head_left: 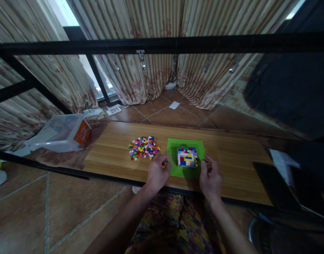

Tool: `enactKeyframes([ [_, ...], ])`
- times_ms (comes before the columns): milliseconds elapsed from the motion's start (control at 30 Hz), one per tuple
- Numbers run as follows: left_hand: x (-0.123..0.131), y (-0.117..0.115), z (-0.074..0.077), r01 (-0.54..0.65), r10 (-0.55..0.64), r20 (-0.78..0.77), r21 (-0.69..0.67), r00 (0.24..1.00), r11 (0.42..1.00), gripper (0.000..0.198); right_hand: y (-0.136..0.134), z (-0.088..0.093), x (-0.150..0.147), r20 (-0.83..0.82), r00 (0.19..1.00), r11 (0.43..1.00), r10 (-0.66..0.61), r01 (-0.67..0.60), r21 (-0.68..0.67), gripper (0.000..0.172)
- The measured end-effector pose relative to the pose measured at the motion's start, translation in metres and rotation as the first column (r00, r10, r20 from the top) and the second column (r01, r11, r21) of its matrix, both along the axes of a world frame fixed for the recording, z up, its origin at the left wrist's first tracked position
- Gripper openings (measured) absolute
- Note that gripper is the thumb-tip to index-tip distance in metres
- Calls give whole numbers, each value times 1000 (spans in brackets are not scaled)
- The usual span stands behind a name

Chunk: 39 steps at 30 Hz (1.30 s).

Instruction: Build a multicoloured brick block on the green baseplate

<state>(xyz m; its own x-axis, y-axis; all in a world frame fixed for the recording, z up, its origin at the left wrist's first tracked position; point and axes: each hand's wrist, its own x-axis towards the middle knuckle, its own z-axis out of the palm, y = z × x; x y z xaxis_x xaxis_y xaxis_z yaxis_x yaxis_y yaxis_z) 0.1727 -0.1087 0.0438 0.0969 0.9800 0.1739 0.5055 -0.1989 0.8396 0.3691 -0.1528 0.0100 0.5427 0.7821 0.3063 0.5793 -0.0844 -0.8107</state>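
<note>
A green baseplate [197, 149] lies on a low wooden table [236, 158]. On it stands a small square build of multicoloured bricks [187, 156]. A loose pile of small coloured bricks [144, 147] lies just left of the plate. My left hand [158, 172] rests at the plate's left edge, fingers curled, thumb and fingers touching the plate's rim. My right hand [211, 176] sits at the plate's right front corner, fingers pinched on a small green piece or the plate's edge; I cannot tell which.
A clear plastic bin [58, 133] with an orange box lies tipped on the tiled floor at left. A black bar [162, 45] crosses above. Curtains hang behind. Papers [279, 160] and a dark object [270, 176] sit at the table's right end.
</note>
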Motion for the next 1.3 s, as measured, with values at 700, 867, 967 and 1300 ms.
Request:
enactKeyframes([
  [700,-128,48,-45,-476,504,-301,167,810,864,30,44,-1,-145,386,792,874,473,-368,-317,18],
  [867,-131,49,-46,-492,515,-293,155,805,857,30,42,-2,-143,340,786,845,516,-404,-349,14],
  [967,-132,50,-47,-483,506,-292,151,812,863,29,29,2,-132,205,831,849,518,-469,-244,15],
  [1300,-135,52,-52,-464,505,-315,200,803,863,28,-24,17,-48,-268,942,967,204,-236,-94,34],
])
